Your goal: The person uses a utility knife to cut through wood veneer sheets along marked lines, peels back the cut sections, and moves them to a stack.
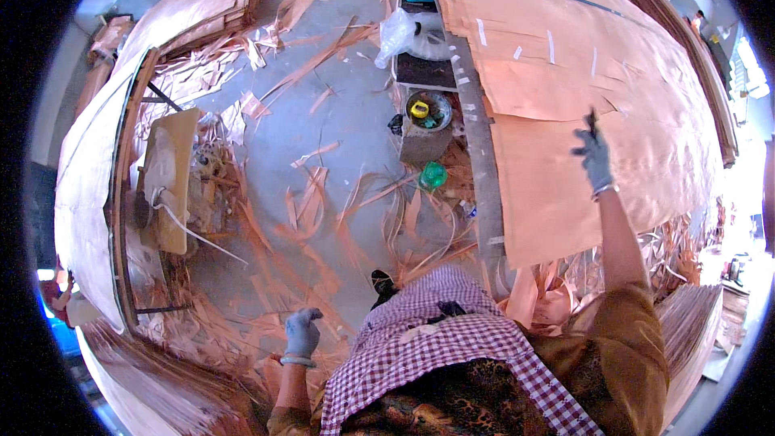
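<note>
My right hand (596,157), gloved, is raised and closed on a small dark tool (592,119) directly over the veneer sheet (565,194) on the table (478,153). The sheet lies under and ahead of that hand, its long axis running away from me. My left hand (302,333), also gloved, hangs loosely curled and empty, well apart, over floor scraps (323,210). Count: one tool, two gloved hands, several overlapping sheets.

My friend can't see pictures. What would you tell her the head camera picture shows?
A person's grey-gloved right hand holds a small dark tool against a wide sheet of thin reddish wood veneer lying on a work table. The grey-gloved left hand hangs low and empty over a grey concrete floor strewn with curled veneer strips.
</note>
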`<state>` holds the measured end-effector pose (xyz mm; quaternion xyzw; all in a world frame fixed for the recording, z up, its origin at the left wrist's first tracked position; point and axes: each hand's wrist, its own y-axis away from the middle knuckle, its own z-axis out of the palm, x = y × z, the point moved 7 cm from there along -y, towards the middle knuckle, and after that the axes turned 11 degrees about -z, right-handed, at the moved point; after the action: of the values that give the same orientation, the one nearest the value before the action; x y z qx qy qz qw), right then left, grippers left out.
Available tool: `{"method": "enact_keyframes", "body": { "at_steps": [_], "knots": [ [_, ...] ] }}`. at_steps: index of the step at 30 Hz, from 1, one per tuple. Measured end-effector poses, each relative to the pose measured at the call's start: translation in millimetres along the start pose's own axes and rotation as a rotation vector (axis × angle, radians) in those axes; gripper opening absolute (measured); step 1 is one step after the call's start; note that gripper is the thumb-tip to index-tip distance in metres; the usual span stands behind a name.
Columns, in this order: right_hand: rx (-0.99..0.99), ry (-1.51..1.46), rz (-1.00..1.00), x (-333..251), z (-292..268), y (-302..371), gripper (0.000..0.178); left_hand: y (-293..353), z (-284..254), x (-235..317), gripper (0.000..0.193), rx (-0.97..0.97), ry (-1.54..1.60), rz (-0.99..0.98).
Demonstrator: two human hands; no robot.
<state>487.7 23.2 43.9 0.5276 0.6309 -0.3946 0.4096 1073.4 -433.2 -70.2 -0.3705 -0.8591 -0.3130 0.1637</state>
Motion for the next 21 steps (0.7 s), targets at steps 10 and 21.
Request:
{"method": "enact_keyframes", "body": {
  "at_steps": [10, 21],
  "knots": [
    [-0.859, 0.117, 0.017, -80.8, 304.4, 120.2, 0.036, -139.0, -58.9, 89.9, 0.016, 0.053, -0.103, 0.419],
    [-0.756, 0.271, -0.522, -27.7, 566.5, -168.6, 0.027, -294.3, -128.1, 157.6, 0.024, -0.236, -0.373, 0.236]
  ]
}}
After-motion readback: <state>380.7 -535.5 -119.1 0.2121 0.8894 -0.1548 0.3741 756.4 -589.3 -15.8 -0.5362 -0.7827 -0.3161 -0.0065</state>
